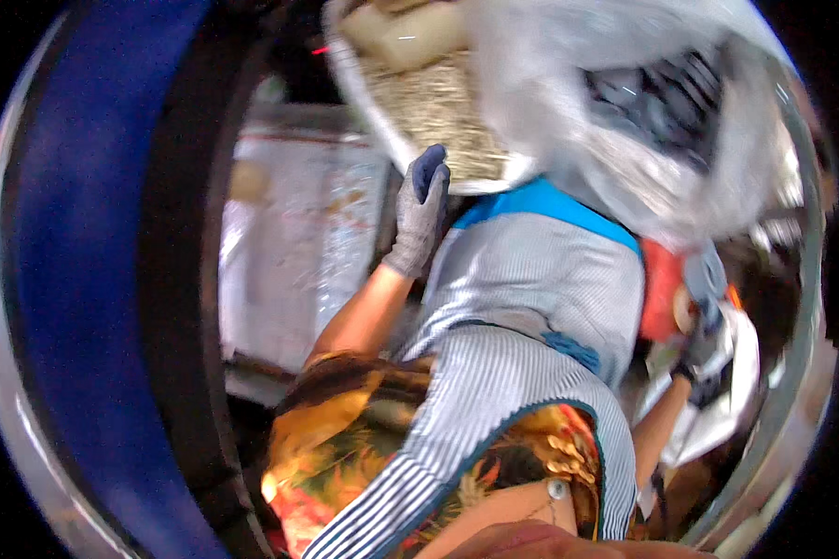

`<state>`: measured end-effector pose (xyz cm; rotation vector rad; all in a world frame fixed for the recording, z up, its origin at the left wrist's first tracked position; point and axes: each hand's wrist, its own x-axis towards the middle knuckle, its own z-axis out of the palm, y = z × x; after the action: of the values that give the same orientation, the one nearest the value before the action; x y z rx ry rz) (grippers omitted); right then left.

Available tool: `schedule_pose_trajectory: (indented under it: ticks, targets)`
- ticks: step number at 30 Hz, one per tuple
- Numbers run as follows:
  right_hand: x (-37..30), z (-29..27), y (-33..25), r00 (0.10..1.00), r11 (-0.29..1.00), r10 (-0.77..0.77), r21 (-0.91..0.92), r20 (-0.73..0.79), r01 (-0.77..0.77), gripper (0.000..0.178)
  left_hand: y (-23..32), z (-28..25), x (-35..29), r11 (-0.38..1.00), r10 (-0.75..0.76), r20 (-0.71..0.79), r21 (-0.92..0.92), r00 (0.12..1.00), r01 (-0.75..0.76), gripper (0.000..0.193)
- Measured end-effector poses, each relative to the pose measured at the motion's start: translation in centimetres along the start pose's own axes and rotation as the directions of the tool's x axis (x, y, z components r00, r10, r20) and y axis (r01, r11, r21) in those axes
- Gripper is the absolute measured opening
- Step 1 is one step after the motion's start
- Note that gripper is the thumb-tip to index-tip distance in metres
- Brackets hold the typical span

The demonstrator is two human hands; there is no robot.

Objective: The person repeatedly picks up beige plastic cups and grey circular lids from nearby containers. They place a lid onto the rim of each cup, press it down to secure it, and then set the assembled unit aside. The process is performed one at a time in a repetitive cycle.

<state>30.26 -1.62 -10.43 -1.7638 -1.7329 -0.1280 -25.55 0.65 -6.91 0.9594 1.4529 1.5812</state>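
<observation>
Against a dark background (pixel 294 61), a white-rimmed container (pixel 517 169) holds thin, straw-coloured pieces (pixel 433 112).

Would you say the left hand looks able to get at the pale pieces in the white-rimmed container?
Probably yes: the gloved left hand appears empty, close beside the white-rimmed container, and nothing visible covers the pale pieces nearest it.

A broad blue band (pixel 93 233) is seen on the left, and a pale, partly glossy flat surface (pixel 284 224) is shown to its right; at far right, blurred dark items (pixel 662 98) are enclosed by a cloudy plastic bag (pixel 531 79)
</observation>
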Motion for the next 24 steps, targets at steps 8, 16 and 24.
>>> schedule_pose_trajectory:
  ticks: [8,16,24]
  targets:
    - [-1.9,-3.4,7.7,0.936,0.957,0.290,-0.086,0.200,-0.278,0.047,-10.8,-23.8,0.7,0.505,0.353,-0.732,0.673,0.582,0.540,0.095]
    - [0.3,-7.3,-0.4,0.974,0.966,0.204,-0.139,-0.101,-0.217,0.057,-0.6,-30.8,6.6,0.598,0.287,-0.946,0.301,0.153,0.743,0.131]
    - [1.8,-7.7,-4.4,0.994,0.953,-0.093,-0.284,0.054,0.105,0.054,-6.8,-35.4,6.1,0.763,-0.160,-0.952,0.049,0.261,0.645,0.146]
